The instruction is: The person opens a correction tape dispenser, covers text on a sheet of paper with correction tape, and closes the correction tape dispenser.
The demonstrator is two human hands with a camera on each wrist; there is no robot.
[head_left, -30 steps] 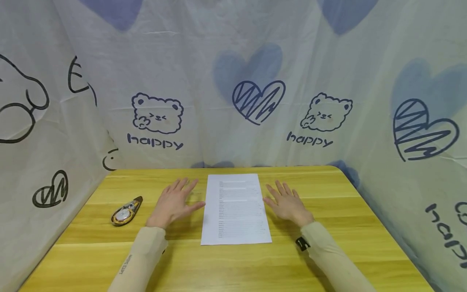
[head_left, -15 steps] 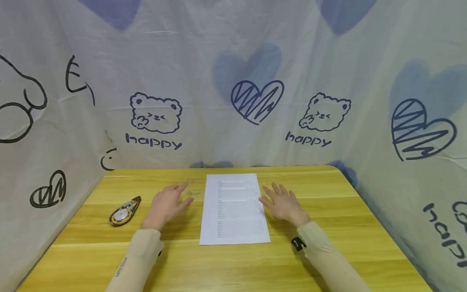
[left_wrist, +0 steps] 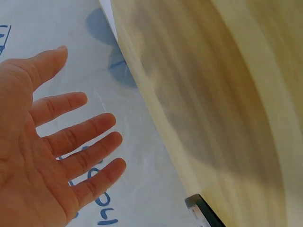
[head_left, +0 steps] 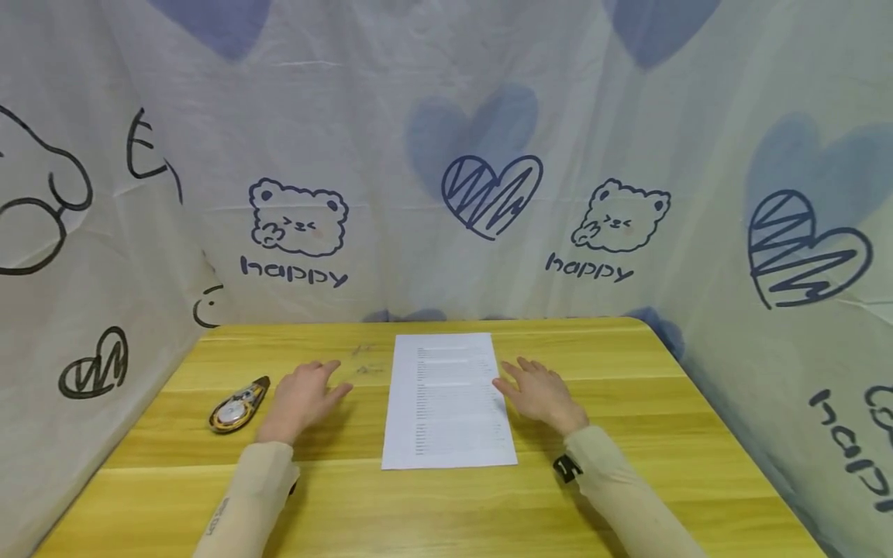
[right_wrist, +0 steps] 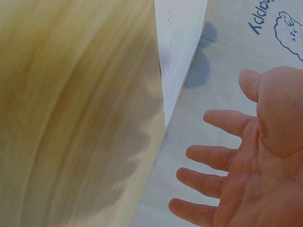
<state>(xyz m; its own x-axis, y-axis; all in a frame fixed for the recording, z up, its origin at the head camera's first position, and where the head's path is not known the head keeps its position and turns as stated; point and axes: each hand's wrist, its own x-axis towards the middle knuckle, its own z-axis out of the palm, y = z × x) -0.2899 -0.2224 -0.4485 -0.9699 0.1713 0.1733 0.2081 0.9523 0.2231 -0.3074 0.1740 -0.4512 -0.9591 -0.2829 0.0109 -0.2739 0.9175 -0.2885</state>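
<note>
A white printed sheet of paper (head_left: 449, 403) lies flat in the middle of the wooden table. To its left is a correction tape (head_left: 239, 407) with a dark tip and a yellow-and-black body; only its end shows in the left wrist view. Between the tape and the paper my left hand (head_left: 300, 401) hovers over the table, holding nothing, fingers spread in the left wrist view. My right hand (head_left: 540, 395) is at the paper's right edge, its thumb overlapping that edge in the head view. Its fingers (right_wrist: 208, 158) are extended and hold nothing; I cannot tell whether it touches the sheet.
Small grey marks (head_left: 370, 370) show on the tabletop left of the paper. A white curtain (head_left: 418, 279) printed with hearts and bears surrounds the table (head_left: 446, 511) at the back and both sides. A dark device (head_left: 567, 468) sits under my right wrist.
My left hand has moved left, away from the paper's left edge and toward the correction tape. My right hand has shifted slightly left. The paper and tape stay where they were on the table.
</note>
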